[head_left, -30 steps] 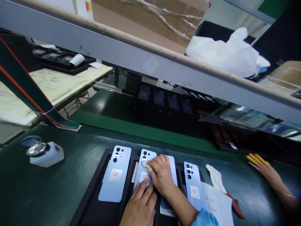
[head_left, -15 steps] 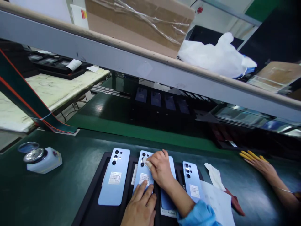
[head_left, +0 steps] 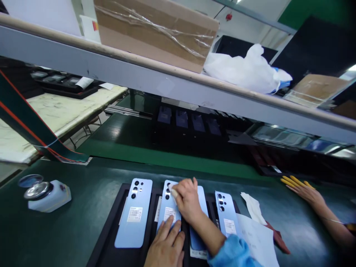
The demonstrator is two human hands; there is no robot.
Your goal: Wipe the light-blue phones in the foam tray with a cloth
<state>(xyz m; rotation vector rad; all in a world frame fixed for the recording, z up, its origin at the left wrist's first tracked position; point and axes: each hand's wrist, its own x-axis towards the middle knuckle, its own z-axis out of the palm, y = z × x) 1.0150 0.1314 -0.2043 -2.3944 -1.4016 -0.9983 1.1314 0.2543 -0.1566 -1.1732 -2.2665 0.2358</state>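
Note:
Several light-blue phones lie face down in a black tray [head_left: 111, 230] on the green bench. My left hand [head_left: 167, 246] rests with its fingers flat on the lower end of the second phone [head_left: 167, 209]. My right hand [head_left: 187, 200] is closed on a small white wipe [head_left: 174, 193], which it presses near that phone's camera lenses. It covers most of the third phone [head_left: 200, 200]. The first phone [head_left: 135, 213] and the fourth phone [head_left: 226, 218] lie untouched on either side.
A white dispenser bottle with a metal top [head_left: 44, 195] stands at the left. White papers [head_left: 257, 237] and a crumpled white cloth [head_left: 253, 207] lie right of the tray. Another person's hand with yellow fingertip covers [head_left: 302, 189] rests at the right. A grey shelf beam [head_left: 178, 87] runs overhead.
My right hand with the wipe has slid a little up the second phone toward its cameras. My left hand stays put. The view has tilted slightly.

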